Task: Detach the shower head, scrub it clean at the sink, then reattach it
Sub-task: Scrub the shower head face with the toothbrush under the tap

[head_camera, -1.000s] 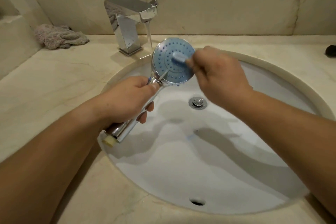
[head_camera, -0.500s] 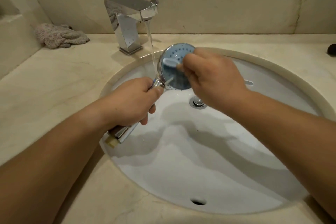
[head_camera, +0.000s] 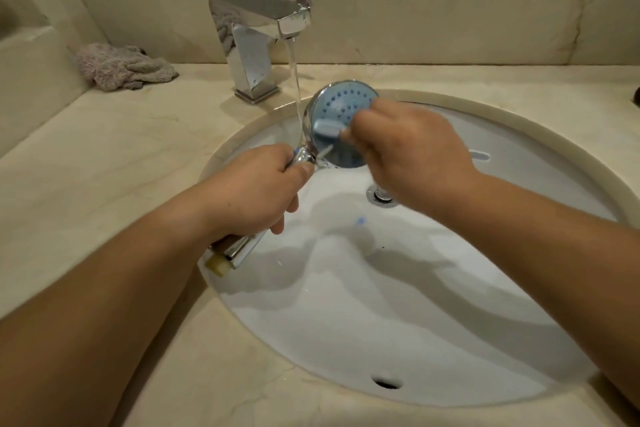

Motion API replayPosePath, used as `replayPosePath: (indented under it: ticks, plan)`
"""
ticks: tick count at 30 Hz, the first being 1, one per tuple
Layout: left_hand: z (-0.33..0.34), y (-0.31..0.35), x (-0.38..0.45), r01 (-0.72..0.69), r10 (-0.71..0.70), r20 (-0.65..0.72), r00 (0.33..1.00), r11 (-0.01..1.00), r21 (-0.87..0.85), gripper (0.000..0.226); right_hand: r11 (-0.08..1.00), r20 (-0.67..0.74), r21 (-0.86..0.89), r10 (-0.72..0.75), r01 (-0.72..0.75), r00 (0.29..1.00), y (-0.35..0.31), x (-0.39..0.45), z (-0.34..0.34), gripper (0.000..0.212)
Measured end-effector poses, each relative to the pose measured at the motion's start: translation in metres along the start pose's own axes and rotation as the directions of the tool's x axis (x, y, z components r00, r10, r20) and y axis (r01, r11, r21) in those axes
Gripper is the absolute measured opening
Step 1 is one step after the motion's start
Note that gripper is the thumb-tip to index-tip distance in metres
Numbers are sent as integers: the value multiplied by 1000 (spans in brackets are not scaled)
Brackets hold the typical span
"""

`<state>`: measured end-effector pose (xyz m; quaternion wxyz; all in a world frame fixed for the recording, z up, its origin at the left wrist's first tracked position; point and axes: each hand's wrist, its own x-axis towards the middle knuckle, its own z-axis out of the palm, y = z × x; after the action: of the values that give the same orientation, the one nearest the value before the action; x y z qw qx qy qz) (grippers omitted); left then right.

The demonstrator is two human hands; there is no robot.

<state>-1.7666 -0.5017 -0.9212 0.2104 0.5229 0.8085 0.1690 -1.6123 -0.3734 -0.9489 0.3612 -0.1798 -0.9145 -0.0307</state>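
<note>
left hand [head_camera: 258, 191] fingers wrapped round shower head [head_camera: 341, 114] handle over sink [head_camera: 433, 340], right hand [head_camera: 412, 159] fingers pinching toothbrush [head_camera: 327, 128] on blue face, faucet [head_camera: 259, 42] stream hitting left rim, cloth [head_camera: 121, 68] far left on tabletop [head_camera: 86, 156]

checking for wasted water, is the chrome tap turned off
No, a stream of water runs from the chrome tap past the blue-faced chrome shower head into the white sink.

beige marble countertop [head_camera: 104, 163] with matching marble wall [head_camera: 450, 3] right behind it, crumpled pinkish cloth [head_camera: 121, 68] on the countertop's far left, warm dim lighting
</note>
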Motion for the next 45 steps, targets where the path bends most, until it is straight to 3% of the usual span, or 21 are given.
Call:
replayPosePath:
  ticks: [3, 6, 7, 10, 14, 17, 18, 21, 24, 28, 31, 35, 38, 42, 45]
  plan:
    - [1, 0, 0, -9, 9, -2, 1000, 999, -31, 38, 984, -98, 17, 176, -175, 979, 11, 7, -5, 31]
    - [4, -1, 1, -10, 10, 25, 1000, 1000, 14, 37, 1000, -14, -1, 27, -27, 1000, 0, -1, 2, 24]
    - [4, -2, 2, -10, 10, 32, 999, 1000, 2, 37, 999, -23, 2, 47, -47, 999, 1, 0, 2, 22]
    - [2, -6, 3, -14, 21, 51, 999, 992, -128, 40, 966, -95, 49, 259, -255, 961, 18, 8, -5, 26]
    - [-1, -14, 5, 50, -19, 102, 995, 951, -304, 35, 996, -29, 33, 82, -81, 996, 12, -7, -1, 27]
    - [-3, -14, 6, 61, -17, 103, 995, 895, -442, 30, 973, -66, 68, 223, -219, 973, 20, -2, -4, 27]
    - [-3, -15, 6, 58, -12, 102, 995, 888, -457, 30, 981, -66, 67, 187, -182, 980, 17, -2, -4, 25]
    - [-3, -15, 6, 45, 6, 104, 995, 876, -481, 29, 997, 0, 79, 15, -15, 1000, 3, -10, 1, 24]
    - [-6, -15, 4, 51, -4, 93, 996, 856, -515, 27, 986, -80, 87, 147, -140, 986, 10, -4, -1, 27]
    - [-6, -17, 4, 56, -4, 98, 995, 847, -529, 27, 998, -22, 55, 27, -25, 999, 10, -11, -1, 25]
    - [-7, -17, 4, 58, -3, 100, 995, 835, -547, 27, 979, -86, 61, 198, -193, 976, 24, -7, -6, 25]
    - [-6, -17, 4, 61, -4, 107, 994, 841, -537, 27, 995, -39, 58, 84, -81, 996, 18, -11, -4, 27]
    - [-5, -17, 4, 55, 2, 105, 994, 839, -541, 27, 969, -81, 95, 236, -228, 968, 23, -6, -5, 27]
    - [-5, -18, 5, 48, 4, 107, 994, 877, -478, 30, 992, -18, 76, 105, -103, 994, 18, -12, -1, 26]
    - [-5, -19, 5, 45, 6, 101, 995, 869, -492, 29, 958, -63, 107, 275, -267, 959, 25, -6, -3, 28]
